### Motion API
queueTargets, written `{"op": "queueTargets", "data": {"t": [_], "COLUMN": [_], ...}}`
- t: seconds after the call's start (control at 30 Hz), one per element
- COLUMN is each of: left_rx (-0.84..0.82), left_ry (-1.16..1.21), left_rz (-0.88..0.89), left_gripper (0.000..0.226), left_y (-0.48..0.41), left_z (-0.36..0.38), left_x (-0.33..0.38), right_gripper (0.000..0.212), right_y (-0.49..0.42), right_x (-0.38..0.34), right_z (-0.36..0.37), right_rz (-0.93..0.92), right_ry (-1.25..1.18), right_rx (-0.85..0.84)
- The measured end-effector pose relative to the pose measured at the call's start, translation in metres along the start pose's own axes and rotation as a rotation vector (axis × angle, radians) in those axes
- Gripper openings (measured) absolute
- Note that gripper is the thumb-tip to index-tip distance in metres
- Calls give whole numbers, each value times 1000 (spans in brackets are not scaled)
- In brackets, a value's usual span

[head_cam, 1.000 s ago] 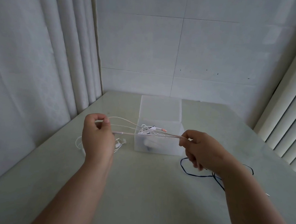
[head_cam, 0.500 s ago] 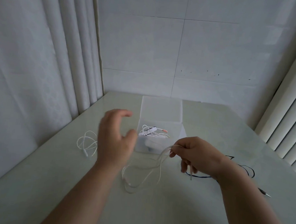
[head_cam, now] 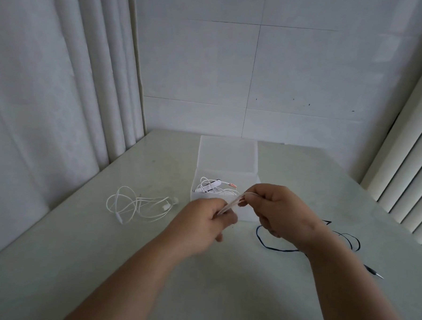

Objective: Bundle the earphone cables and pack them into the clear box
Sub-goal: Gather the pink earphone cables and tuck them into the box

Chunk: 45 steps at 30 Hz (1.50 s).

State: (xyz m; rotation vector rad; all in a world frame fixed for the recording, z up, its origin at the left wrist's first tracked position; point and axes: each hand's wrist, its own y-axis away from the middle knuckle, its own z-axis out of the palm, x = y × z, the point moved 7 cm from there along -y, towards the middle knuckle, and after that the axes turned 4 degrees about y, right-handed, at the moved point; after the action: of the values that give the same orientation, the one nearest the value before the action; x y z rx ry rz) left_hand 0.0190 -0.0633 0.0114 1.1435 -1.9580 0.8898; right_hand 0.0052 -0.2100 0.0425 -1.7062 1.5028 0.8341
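Holding a pale earphone cable (head_cam: 231, 204) between them, both hands are meeting just in front of the clear box (head_cam: 227, 158) in the head view. The left hand (head_cam: 201, 223) is closing its grip on the lower end of the folded strands, fingers curled around them. The right hand (head_cam: 279, 210) is pinching the upper end of the same strands between thumb and fingertips, so the short stretch of cable is running tilted from one hand up to the other, above the counter (head_cam: 77, 263).

The clear box is standing open on the counter behind the hands, with its lid standing up at the back. Inside it a white earphone bundle (head_cam: 213, 187) is already lying, with a small pink plug sticking out to the right.

On the counter to the left of the box, well apart from the hands, a loose white earphone cable (head_cam: 139, 205) is lying in untidy loops. To the right, a dark blue cable (head_cam: 283, 248) is lying partly under the right forearm, its plug pointing toward the right edge
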Motion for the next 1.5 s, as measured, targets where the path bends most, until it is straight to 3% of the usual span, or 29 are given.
{"op": "queueTargets", "data": {"t": [0.07,0.2,0.3,0.57,0.77,0.87,0.97,1.03,1.27,1.5], "left_rx": [-10,-3,19,373,486,503,505,499,506,625], "left_ry": [119,781,954,1031,1057,1092,1106,1127,1223,1140], "left_rz": [-20,-88,-135,-143,-183,-168,-139,-134,-164,-196], "left_gripper": [24,30,31,46,54,55,54,53,53,54], "left_y": [0,0,-4,-12,-6,-5,-5,-5,-8,-5], "left_z": [-5,-14,-16,-31,-38,-39,-38,-36,-36,-39], "left_x": [-3,-6,-10,-24,-24,-23,-21,-20,-26,-34], "right_gripper": [21,24,30,28,25,18,63,71,20,28], "right_y": [0,-1,1,0,-1,1,2,3,0,2], "right_x": [0,-4,-6,-9,-12,-12,-7,-6,-10,-10], "right_z": [-3,2,2,28,36,52,66,72,85,69], "right_rz": [-1,-26,-34,-57,-74,-86,-69,-74,-109,-68], "right_ry": [-63,-202,-204,231,277,357,453,459,450,402], "right_rx": [21,28,7,-129,-146,-246,-329,-346,-331,-295]}}
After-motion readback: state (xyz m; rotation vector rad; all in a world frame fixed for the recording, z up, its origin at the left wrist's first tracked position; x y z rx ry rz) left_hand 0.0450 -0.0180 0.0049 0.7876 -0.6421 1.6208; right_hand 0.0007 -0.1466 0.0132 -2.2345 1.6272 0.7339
